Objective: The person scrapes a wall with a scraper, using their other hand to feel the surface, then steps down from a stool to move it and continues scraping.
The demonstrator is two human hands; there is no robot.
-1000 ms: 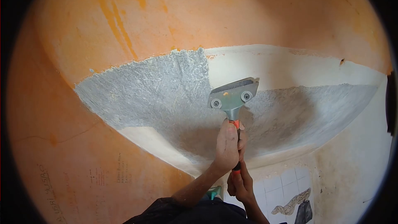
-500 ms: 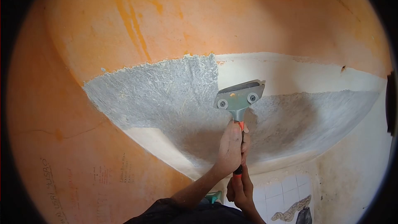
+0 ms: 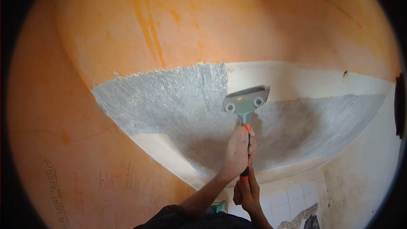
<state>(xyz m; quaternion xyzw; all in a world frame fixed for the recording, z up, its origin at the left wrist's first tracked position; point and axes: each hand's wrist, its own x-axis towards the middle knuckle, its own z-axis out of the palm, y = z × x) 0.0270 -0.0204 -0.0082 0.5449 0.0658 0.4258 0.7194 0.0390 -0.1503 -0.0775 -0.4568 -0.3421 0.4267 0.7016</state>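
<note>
Head view, surface: an orange-painted ceiling (image 3: 237, 21) fills the upper frame, with darker orange streaks running down it. Below lies a broad scraped patch (image 3: 169, 97) of rough grey, bare of paint, with a ragged upper edge against the orange.
Head view, white band: a strip of white paint (image 3: 305, 82) runs to the right of the grey patch's top and above a second grey area on the right.
Head view, room: an orange wall (image 3: 63, 161) on the left bears faint handwritten marks low down. A pale wall stands at right, with white tiles (image 3: 282, 199) at the bottom right.
Scraper place: the scraper (image 3: 245, 101) sits near the middle of the frame, its blade edge against the white band at the border of the grey patch.
Scraper direction: the long axis runs nearly vertical in the frame, handle down toward the person, blade head up and tilted slightly right. The head is grey metal with two round screws; the handle is orange and black.
Left hand: the left hand (image 3: 238, 150) is wrapped tight around the upper handle just under the metal head, forearm reaching up from the lower middle.
Right hand: the right hand (image 3: 246, 191) closes around the bottom end of the handle, directly below the left, nearly touching it.
Clothing: a dark sleeve (image 3: 182, 218) shows at the bottom edge.
</note>
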